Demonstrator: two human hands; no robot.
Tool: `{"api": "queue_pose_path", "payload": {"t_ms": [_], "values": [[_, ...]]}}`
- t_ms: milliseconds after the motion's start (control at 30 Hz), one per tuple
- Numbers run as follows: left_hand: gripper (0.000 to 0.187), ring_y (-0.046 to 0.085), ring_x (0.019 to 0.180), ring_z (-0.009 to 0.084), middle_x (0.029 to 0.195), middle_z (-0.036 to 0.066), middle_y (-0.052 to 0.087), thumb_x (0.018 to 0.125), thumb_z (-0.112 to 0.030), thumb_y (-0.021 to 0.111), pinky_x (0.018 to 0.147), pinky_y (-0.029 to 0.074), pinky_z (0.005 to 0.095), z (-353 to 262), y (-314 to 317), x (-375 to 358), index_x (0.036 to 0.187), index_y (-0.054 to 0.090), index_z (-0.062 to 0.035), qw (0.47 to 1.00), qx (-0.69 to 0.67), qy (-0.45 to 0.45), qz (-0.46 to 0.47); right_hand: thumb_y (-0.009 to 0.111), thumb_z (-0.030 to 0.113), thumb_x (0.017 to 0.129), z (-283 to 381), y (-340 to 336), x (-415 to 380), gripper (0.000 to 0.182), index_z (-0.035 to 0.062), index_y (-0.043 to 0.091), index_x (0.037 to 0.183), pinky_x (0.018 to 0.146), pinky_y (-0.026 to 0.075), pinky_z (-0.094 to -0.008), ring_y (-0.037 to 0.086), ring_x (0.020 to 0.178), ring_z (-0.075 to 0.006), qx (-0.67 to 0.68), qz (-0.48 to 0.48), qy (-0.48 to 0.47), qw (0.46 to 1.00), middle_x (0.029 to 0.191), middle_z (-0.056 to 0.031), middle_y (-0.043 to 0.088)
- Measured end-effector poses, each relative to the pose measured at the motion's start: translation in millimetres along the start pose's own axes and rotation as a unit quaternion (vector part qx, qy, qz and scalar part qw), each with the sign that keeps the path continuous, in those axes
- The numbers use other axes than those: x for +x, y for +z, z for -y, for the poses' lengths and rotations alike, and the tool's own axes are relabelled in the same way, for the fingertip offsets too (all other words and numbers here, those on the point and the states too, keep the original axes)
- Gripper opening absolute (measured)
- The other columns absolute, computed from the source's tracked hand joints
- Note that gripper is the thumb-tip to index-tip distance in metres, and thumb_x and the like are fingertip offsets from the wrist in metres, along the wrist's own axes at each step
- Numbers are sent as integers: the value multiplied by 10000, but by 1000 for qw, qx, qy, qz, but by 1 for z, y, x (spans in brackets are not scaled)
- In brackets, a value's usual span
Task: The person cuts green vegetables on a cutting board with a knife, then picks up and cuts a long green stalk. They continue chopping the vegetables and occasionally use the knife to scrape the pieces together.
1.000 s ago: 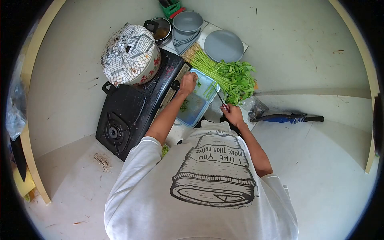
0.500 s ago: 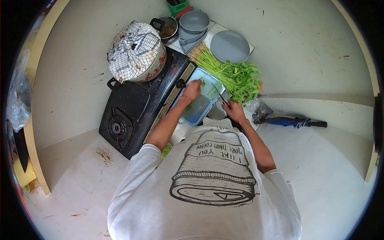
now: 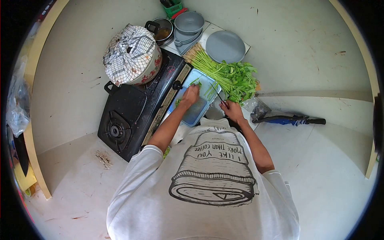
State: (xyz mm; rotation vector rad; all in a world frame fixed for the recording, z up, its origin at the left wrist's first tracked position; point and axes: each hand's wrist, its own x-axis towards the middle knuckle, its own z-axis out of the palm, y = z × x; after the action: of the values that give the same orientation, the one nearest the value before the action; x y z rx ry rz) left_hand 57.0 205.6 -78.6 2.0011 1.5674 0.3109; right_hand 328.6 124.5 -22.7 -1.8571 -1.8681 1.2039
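Note:
My left hand [image 3: 191, 94] is over a light blue plastic container [image 3: 195, 113], its fingers pinched on some green leaf vegetable pieces [image 3: 197, 83]. My right hand [image 3: 232, 109] grips a small knife [image 3: 219, 95] by its handle, the dark blade slanting up over the container's right side. Green cut stems [image 3: 211, 93] show close to the blade. Beyond both hands lies a large bunch of leafy greens [image 3: 232, 78], its pale root ends toward the left and its leaves toward the right.
Left stands a black gas stove [image 3: 132, 100] carrying a cloth-covered pot [image 3: 147, 72]. Behind are a small pan [image 3: 163, 31], grey bowls [image 3: 189, 22], a grey plate [image 3: 225, 47] and a green basket [image 3: 174, 9]. A folded umbrella [image 3: 290, 120] lies right, beside a plastic bag [image 3: 258, 108].
The whole view has shifted slightly. My left hand stays over the container, pinching greens, and more green stems show beside the knife blade. My right hand keeps its hold on the knife.

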Motion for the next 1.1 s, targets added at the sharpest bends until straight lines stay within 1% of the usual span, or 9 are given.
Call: {"api": "queue_pose_path", "payload": {"t_ms": [133,233,300,433,533,633,733,833,1100], "values": [[165,679,863,393,1031,211,678,895,-55,627,779,548,462,-3,-23,-3,1046,661,2,991,-121,45,-24,691,433,938,1,3,0,451,-1,652,822,652,508,-461,658,642,-362,51,9,-2,999,672,-191,642],[138,651,819,242,1007,134,688,924,-62,664,734,521,356,-16,-44,-15,1052,675,-12,970,-238,-42,-27,656,382,986,18,-3,-1,405,-7,651,873,624,504,-396,650,619,-265,92,19,-3,996,672,-138,649],[109,620,824,168,1052,71,690,953,-94,649,742,500,310,-14,-47,-18,1047,677,-47,922,-378,-80,-7,616,309,1040,35,-7,-3,349,-19,639,923,601,495,-334,644,617,-164,163,15,-6,987,679,-89,660],[99,570,843,90,1083,3,680,1000,-125,625,760,467,259,-35,-75,-36,1090,654,-96,770,-610,-183,51,575,266,1068,43,-3,17,271,-3,597,1041,690,509,-306,640,726,-137,284,-11,-46,958,805,-67,684],[122,519,789,68,1045,10,699,1006,-153,630,702,421,223,-52,-86,-47,1115,636,-96,727,-664,-169,49,599,248,1060,89,-20,21,240,11,561,1059,774,517,-290,631,821,-114,315,-35,-41,948,939,-64,710],[111,513,781,63,1043,22,702,1012,-149,619,691,406,217,-66,-89,-54,1105,627,-88,717,-676,-163,48,654,178,1026,120,-32,29,193,18,550,1051,807,518,-290,637,864,-116,309,-41,-78,947,1017,-80,725],[104,513,798,67,1057,19,676,1015,-157,623,732,419,220,-73,-87,-60,1096,630,-93,735,-661,-141,61,704,101,982,126,-28,39,187,29,533,1005,853,516,-291,647,919,-126,353,-60,-111,927,1070,-99,729],[116,496,779,64,1020,14,676,1015,-163,625,704,393,222,-79,-86,-63,1106,635,-92,769,-626,-117,51,734,66,926,130,-30,40,206,-25,627,1078,852,522,-298,660,897,-127,361,-86,-132,919,1024,-91,740],[133,469,764,53,1001,-1,680,1012,-191,645,676,363,225,-103,-90,-71,1091,658,-84,775,-615,-148,13,759,43,900,127,-46,43,179,-23,659,1034,796,523,-286,648,815,-111,311,-55,-164,935,970,-79,753]]}}
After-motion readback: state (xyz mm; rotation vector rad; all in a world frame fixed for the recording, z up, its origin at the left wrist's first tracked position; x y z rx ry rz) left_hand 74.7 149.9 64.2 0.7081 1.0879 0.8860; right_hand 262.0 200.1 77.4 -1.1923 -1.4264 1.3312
